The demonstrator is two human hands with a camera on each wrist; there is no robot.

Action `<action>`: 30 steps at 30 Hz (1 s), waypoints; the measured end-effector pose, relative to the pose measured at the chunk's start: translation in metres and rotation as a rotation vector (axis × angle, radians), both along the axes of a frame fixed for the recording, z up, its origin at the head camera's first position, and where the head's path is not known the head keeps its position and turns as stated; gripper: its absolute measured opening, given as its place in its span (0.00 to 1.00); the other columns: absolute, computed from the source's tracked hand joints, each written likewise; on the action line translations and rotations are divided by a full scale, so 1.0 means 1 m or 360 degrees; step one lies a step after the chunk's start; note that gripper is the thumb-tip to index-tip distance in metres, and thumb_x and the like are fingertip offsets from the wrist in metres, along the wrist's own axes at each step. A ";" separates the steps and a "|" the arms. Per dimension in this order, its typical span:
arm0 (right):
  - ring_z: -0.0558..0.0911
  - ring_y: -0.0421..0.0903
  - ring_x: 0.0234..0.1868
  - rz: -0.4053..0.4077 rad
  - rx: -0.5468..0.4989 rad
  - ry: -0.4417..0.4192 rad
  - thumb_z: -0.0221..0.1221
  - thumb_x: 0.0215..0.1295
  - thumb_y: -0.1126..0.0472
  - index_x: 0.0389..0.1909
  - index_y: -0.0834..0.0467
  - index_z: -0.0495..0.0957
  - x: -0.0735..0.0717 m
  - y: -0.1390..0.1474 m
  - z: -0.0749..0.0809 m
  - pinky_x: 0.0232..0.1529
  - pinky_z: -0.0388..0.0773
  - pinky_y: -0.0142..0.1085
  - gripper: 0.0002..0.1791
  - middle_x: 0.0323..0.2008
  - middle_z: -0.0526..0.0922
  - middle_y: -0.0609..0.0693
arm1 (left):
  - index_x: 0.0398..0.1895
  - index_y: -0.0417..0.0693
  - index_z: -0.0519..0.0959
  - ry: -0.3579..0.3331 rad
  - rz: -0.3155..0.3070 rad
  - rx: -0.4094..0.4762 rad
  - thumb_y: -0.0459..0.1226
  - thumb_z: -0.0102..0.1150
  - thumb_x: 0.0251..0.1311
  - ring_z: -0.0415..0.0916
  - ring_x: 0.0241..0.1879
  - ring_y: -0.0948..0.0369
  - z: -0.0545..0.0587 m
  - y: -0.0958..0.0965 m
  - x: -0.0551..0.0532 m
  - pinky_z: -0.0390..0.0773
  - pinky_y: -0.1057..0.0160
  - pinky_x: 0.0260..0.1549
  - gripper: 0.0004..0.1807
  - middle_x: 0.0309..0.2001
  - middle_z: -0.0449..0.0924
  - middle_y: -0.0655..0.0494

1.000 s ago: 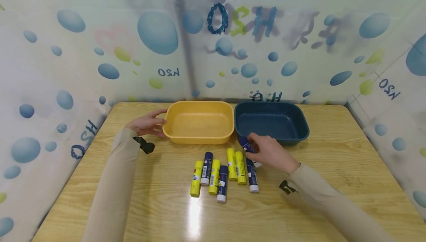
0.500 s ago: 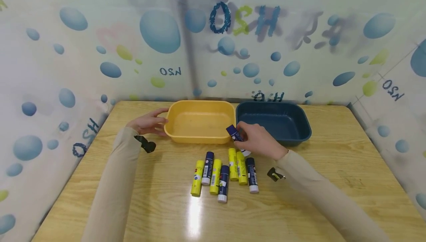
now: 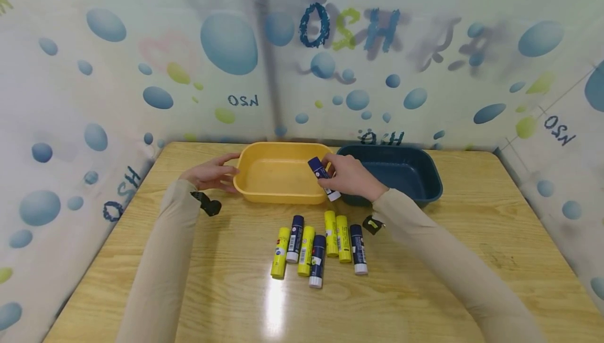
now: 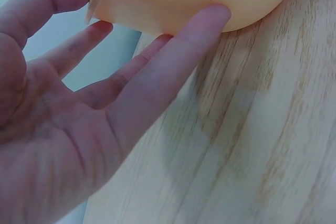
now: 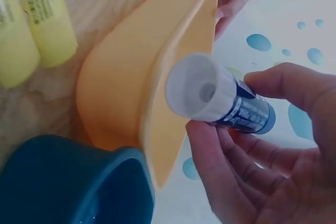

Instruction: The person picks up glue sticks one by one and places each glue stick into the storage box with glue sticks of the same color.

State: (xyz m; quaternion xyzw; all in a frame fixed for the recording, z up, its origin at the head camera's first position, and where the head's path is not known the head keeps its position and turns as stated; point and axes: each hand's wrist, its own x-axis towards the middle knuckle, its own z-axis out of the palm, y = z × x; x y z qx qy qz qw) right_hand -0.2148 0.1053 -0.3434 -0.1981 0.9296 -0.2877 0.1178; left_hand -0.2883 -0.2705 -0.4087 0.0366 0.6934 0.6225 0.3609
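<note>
My right hand (image 3: 354, 178) pinches a navy glue stick (image 3: 319, 171) between thumb and fingers, tilted, over the right end of the yellow bin (image 3: 283, 199). In the right wrist view, the white base of that glue stick (image 5: 202, 90) faces the camera. My left hand (image 3: 209, 174) touches the left end of the yellow bin with fairly straight fingers; in the left wrist view, a fingertip (image 4: 218, 14) rests against the bin's outer wall. Several yellow glue sticks (image 3: 280, 253) and navy glue sticks (image 3: 358, 248) lie on the table in front of the bins.
A dark blue bin (image 3: 401, 172) stands close to the yellow bin's right side, partly covered by my right hand. Both bins sit near the back edge of the wooden table (image 3: 226, 290). A patterned curtain (image 3: 189, 70) hangs behind.
My right hand has carried the navy glue stick up and leftward, from in front of the blue bin to over the yellow bin's right end. My left hand has stayed at the bin.
</note>
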 end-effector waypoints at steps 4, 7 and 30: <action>0.79 0.48 0.34 -0.0047 0.0019 -0.0016 0.63 0.63 0.54 0.55 0.63 0.72 -0.011 -0.006 0.000 0.33 0.81 0.36 0.24 0.41 0.79 0.57 | 0.78 0.52 0.38 -0.0008 0.0002 0.0006 0.29 0.45 0.70 0.67 0.59 0.40 0.002 0.001 0.000 0.73 0.42 0.53 0.40 0.71 0.45 0.35; 0.79 0.48 0.36 -0.0072 0.0019 -0.0039 0.63 0.63 0.54 0.56 0.63 0.72 -0.019 -0.013 0.002 0.34 0.81 0.35 0.24 0.42 0.78 0.57 | 0.78 0.52 0.38 -0.0008 0.0005 0.0003 0.29 0.44 0.70 0.67 0.59 0.39 0.003 0.001 0.001 0.73 0.42 0.53 0.39 0.71 0.45 0.35; 0.81 0.50 0.39 -0.0203 -0.0096 -0.0397 0.61 0.65 0.55 0.54 0.66 0.72 -0.070 -0.077 -0.014 0.36 0.84 0.36 0.23 0.44 0.78 0.58 | 0.78 0.52 0.40 -0.0052 0.0077 0.0026 0.29 0.46 0.69 0.64 0.61 0.38 0.003 0.002 0.004 0.73 0.43 0.53 0.39 0.72 0.44 0.35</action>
